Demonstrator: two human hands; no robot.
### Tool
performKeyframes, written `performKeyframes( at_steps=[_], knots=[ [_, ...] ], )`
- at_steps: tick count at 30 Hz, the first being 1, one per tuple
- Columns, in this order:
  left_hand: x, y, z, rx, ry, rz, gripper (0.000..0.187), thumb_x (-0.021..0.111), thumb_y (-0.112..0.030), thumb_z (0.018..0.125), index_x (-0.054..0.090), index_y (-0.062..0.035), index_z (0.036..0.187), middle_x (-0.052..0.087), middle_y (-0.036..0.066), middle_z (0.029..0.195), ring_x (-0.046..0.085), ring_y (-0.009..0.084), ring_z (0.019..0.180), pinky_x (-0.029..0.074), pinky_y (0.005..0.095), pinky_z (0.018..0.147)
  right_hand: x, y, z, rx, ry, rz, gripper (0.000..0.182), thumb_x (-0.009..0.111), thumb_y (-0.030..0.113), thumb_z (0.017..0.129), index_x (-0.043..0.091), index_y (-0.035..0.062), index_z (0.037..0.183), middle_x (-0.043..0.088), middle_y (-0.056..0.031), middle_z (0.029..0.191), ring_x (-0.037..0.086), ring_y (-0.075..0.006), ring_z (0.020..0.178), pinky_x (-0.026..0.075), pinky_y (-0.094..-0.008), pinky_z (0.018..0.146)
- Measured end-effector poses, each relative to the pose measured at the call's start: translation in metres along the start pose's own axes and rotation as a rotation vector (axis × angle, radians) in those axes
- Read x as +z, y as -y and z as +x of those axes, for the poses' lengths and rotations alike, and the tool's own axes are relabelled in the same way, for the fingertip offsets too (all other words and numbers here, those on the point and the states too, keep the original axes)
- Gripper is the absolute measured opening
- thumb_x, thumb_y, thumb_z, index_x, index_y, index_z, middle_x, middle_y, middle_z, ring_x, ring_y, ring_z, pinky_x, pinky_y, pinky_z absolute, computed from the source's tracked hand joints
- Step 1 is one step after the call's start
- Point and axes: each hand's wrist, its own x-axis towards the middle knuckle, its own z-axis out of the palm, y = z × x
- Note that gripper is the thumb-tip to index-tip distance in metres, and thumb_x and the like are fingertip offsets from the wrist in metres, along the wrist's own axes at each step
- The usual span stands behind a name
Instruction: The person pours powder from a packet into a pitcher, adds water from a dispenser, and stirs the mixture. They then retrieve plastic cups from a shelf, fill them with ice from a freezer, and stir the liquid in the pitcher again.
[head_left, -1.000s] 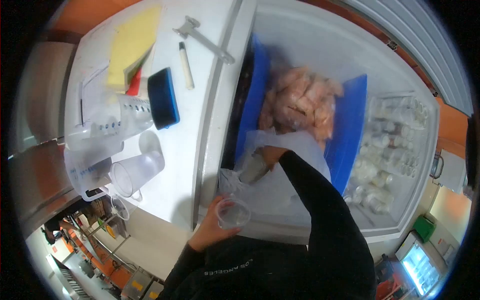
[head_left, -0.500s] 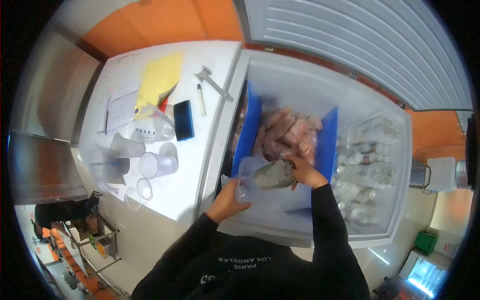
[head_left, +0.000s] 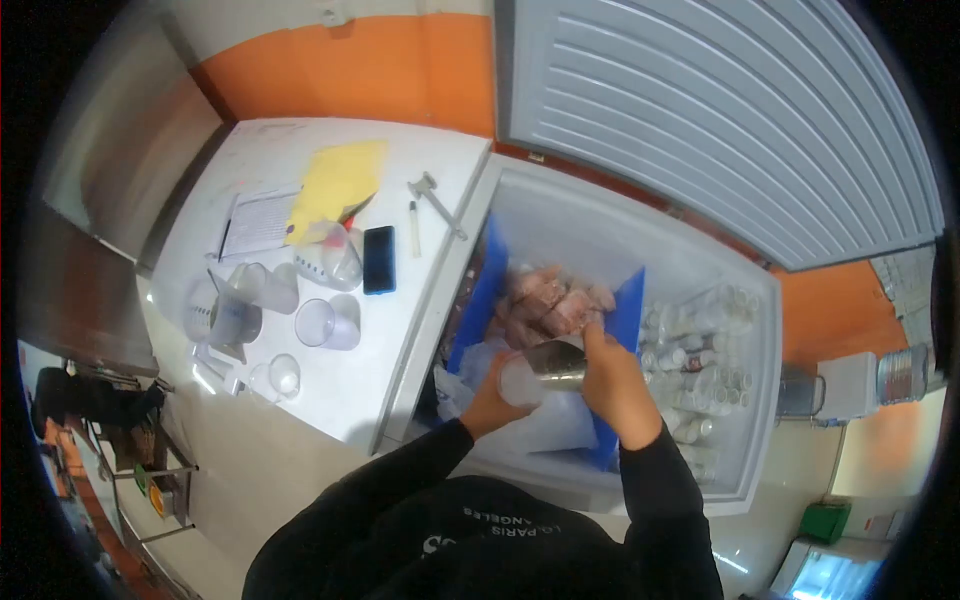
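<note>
My left hand [head_left: 488, 403] is wrapped round a translucent plastic cup [head_left: 519, 385], held tilted over the open chest freezer. My right hand [head_left: 617, 388] grips a metal scoop [head_left: 558, 364] whose front end meets the cup's mouth. What lies inside the scoop and cup is hard to make out. Below both hands, a whitish plastic bag [head_left: 550, 428] lies in the freezer between blue panels [head_left: 627, 315]. Bagged pinkish meat pieces [head_left: 560, 305] sit just beyond the hands.
Clear bottles [head_left: 700, 365] fill the freezer's right side, and its ribbed lid [head_left: 700, 120] stands raised. On the white table [head_left: 370, 405] at left are plastic measuring jugs [head_left: 222, 318], cups [head_left: 326, 325], a phone [head_left: 379, 260], a marker [head_left: 415, 230], a metal hammer-like tool [head_left: 437, 205] and papers [head_left: 260, 222].
My right hand has brought the scoop against the cup in my left hand. The cup has moved slightly right, and the view has shifted, showing more wall and lid.
</note>
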Motion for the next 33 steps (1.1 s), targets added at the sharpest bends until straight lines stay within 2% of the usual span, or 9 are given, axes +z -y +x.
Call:
performKeyframes(
  at_steps=[5,9,13,18,21,24,28,30,33],
  knots=[
    [-0.035,0.02,-0.012,0.15,-0.065,0.217,0.091,0.085,-0.01,0.064,0.032,-0.0072,0.139,0.044,0.012,0.131,0.045,0.0256,0.126,0.034,0.0369,0.108,0.009,-0.009,0.0,0.166,-0.024,0.222,0.044,0.047,-0.011,0.075,0.048,0.0019,0.117,0.062,-0.0287,0.086,0.063,-0.0437,0.07,0.051,-0.0503,0.059],
    [-0.065,0.005,-0.058,0.023,-0.146,0.046,0.09,0.086,-0.011,0.064,0.034,-0.0058,0.138,0.044,0.011,0.13,0.044,0.0261,0.125,0.034,0.0367,0.107,0.054,-0.039,0.023,0.385,0.082,0.489,0.046,0.043,-0.013,0.076,0.047,0.0004,0.12,0.063,-0.0257,0.091,0.065,-0.04,0.07,0.053,-0.0421,0.049],
    [-0.101,-0.003,-0.096,-0.129,-0.215,0.124,0.086,0.086,-0.012,0.064,0.037,-0.0052,0.134,0.045,0.012,0.127,0.046,0.0258,0.122,0.037,0.0361,0.105,0.232,-0.144,0.024,-0.075,0.407,0.128,0.039,0.047,-0.005,0.082,0.048,-0.0044,0.121,0.063,-0.0237,0.104,0.065,-0.0381,0.09,0.057,-0.0398,0.056],
    [-0.128,-0.008,-0.121,-0.172,-0.268,0.079,0.085,0.086,-0.009,0.063,0.037,-0.0051,0.132,0.044,0.015,0.133,0.044,0.0277,0.128,0.038,0.0395,0.106,0.326,-0.085,0.028,0.145,0.577,-0.025,0.028,0.055,0.016,0.087,0.058,-0.0014,0.109,0.063,-0.0226,0.103,0.062,-0.0382,0.097,0.052,-0.0445,0.083],
    [-0.133,-0.018,-0.126,-0.162,-0.203,0.112,0.089,0.087,-0.007,0.062,0.034,-0.0052,0.134,0.042,0.017,0.137,0.043,0.0293,0.13,0.038,0.0421,0.107,0.395,-0.101,0.019,-0.035,0.47,-0.097,0.026,0.056,0.017,0.088,0.061,-0.0005,0.106,0.064,-0.0212,0.105,0.061,-0.0372,0.102,0.052,-0.0438,0.083],
    [-0.133,-0.009,-0.129,-0.105,-0.162,0.247,0.091,0.087,-0.006,0.062,0.031,-0.0054,0.135,0.042,0.018,0.136,0.045,0.0323,0.128,0.04,0.0439,0.105,0.46,-0.123,0.013,0.141,0.528,-0.043,0.035,0.064,0.027,0.085,0.064,0.0008,0.109,0.064,-0.0195,0.106,0.06,-0.0373,0.105,0.052,-0.0429,0.084],
    [-0.128,0.014,-0.154,-0.214,-0.204,0.189,0.097,0.087,-0.004,0.062,0.024,-0.0067,0.136,0.041,0.017,0.133,0.04,0.0316,0.131,0.042,0.0447,0.104,0.498,-0.143,0.023,-0.038,0.981,-0.2,0.041,0.064,0.036,0.083,0.064,0.0075,0.111,0.064,-0.0196,0.109,0.061,-0.0353,0.104,0.049,-0.0457,0.088],
    [-0.12,0.013,-0.156,-0.176,-0.262,0.049,0.098,0.087,-0.002,0.062,0.023,-0.0071,0.136,0.041,0.017,0.134,0.042,0.0294,0.13,0.043,0.0435,0.103,0.456,-0.115,0.05,-0.11,1.32,-0.265,0.07,0.077,0.049,0.069,0.062,0.0053,0.122,0.064,-0.0192,0.109,0.055,-0.035,0.116,0.045,-0.0419,0.099],
    [-0.122,-0.004,-0.146,-0.344,-0.18,0.099,0.099,0.086,-0.001,0.063,0.022,-0.0085,0.137,0.039,0.017,0.135,0.042,0.0274,0.129,0.041,0.0435,0.105,0.461,-0.109,0.069,-0.195,1.399,-0.243,0.067,0.077,0.047,0.07,0.062,0.0072,0.122,0.064,-0.0179,0.11,0.057,-0.0342,0.113,0.046,-0.0418,0.096]
  ],
)
